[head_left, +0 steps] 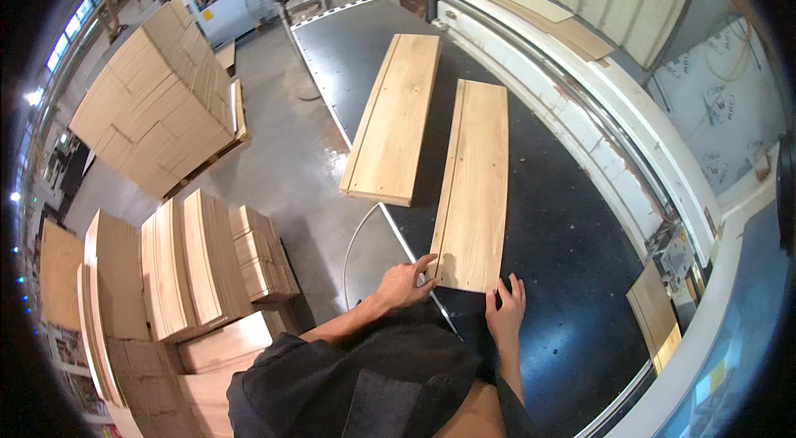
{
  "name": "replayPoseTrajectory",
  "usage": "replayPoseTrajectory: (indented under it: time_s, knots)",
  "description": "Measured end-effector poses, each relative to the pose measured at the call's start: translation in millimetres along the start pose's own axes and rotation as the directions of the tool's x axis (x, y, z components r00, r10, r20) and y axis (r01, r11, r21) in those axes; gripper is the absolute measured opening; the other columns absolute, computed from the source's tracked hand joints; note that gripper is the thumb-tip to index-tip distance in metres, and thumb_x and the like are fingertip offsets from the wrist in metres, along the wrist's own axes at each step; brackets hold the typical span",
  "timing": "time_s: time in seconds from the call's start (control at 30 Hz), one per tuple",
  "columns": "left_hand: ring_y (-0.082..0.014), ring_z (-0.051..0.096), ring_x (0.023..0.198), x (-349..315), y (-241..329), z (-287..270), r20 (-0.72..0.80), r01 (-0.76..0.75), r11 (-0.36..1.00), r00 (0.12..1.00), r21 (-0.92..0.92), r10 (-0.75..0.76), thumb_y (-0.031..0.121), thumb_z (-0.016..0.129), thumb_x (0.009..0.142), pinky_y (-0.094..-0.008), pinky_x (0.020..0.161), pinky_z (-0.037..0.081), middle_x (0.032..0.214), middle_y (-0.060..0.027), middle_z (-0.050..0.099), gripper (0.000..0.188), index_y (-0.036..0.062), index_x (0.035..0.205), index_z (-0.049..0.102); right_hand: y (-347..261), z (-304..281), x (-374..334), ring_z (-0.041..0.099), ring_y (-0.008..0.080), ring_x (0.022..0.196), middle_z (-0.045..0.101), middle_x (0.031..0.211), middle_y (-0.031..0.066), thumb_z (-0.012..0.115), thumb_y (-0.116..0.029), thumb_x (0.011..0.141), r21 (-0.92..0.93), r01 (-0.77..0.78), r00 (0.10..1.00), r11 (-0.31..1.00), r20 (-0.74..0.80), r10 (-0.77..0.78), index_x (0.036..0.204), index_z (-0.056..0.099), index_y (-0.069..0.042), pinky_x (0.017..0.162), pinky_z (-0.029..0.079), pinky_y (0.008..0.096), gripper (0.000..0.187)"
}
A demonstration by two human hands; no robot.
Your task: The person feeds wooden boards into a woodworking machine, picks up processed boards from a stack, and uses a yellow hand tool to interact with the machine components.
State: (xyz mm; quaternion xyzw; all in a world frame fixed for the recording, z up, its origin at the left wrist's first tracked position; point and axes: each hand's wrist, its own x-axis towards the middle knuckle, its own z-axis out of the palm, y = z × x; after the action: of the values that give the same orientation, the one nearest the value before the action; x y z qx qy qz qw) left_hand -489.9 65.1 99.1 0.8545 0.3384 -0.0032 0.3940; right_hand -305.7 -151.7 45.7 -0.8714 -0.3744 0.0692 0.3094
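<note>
A long pale wooden board, with a groove along its left side and small holes, lies on the black table. My left hand holds it at its near left corner, fingers bent against the edge. At the near right corner is my right hand, its fingers stretched out and apart beside the board's edge, holding nothing. To the left, a second similar wooden board or stack of boards lies roughly parallel, its near end reaching the table's left edge; neither hand touches it.
The black table borders a white machine rail on the right. Stacked boards stand at the lower left. Farther off are a large pallet stack and a white machine. A thin panel leans at the right.
</note>
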Motion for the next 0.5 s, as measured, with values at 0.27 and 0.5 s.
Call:
replayPoseTrajectory:
  time_s: [0.27, 0.5]
  knots:
    - [-0.0296, 0.072, 0.095, -8, -52, 39, 0.107, 0.31, 0.92, 0.95, -0.239, -0.292, 0.056, 0.067, 0.096, -0.041, 0.081, 0.057, 0.105, -0.0205, 0.074, 0.067, -0.0045, 0.125, 0.064, -34, 2, -23, 0.043, 0.0412, 0.139, 0.055, 0.143, 0.0214, 0.071, -0.024, 0.091, 0.105, -0.114, 0.993, 0.988, -0.024, 0.117, 0.092, 0.073, 0.0, 0.115, 0.035, 0.054, 0.024]
    - [-0.0205, 0.069, 0.085, -6, -15, 10, 0.161, 0.278, 0.751, 0.96, -0.598, -0.228, 0.058, 0.067, 0.097, -0.0371, 0.075, 0.056, 0.1, -0.0146, 0.072, 0.073, -0.0095, 0.123, 0.063, -37, 19, -6, 0.068, 0.0324, 0.095, 0.07, 0.102, 0.0202, 0.067, -0.027, 0.099, 0.621, -0.175, 0.984, 0.764, 0.091, 0.151, 0.116, 0.057, 0.005, 0.089, 0.053, 0.0463, 0.038]
